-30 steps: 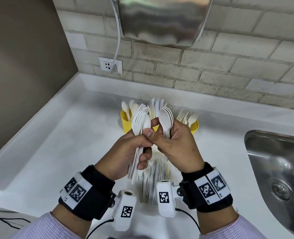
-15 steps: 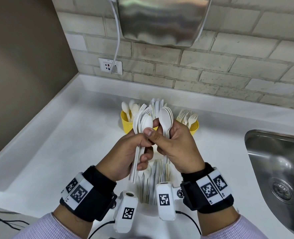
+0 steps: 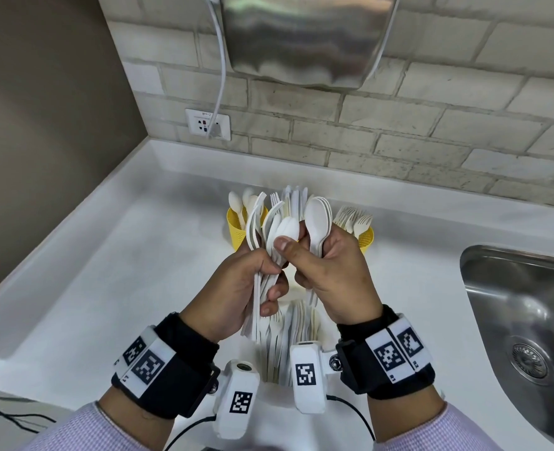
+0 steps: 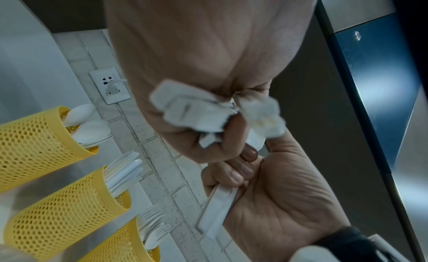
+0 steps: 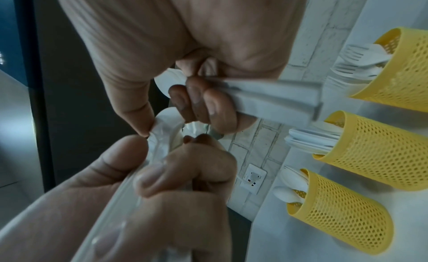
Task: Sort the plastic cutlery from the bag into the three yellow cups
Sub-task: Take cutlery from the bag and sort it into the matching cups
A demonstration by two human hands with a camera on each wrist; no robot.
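We see the left hand (image 3: 236, 288) wrapped around a mixed bundle of forks and spoons (image 3: 269, 242), its fingers curled about the handles. Against the frame half a second ago, this bundle has fanned wider: the fork tines now splay out to the left, where before they sat tight behind the front spoon. The right hand (image 3: 334, 275) grips a stack of spoons (image 3: 317, 219) in its curled fingers, while its thumb (image 3: 283, 247) presses on the front spoon bowl of the left bundle, much as before. Both hands hold roughly the same place above the table (image 3: 106, 271). Behind them stand the three yellow cups (image 4: 46, 138), holding spoons, knives and forks. More cutlery lies in the bag (image 3: 288, 336) below the wrists.
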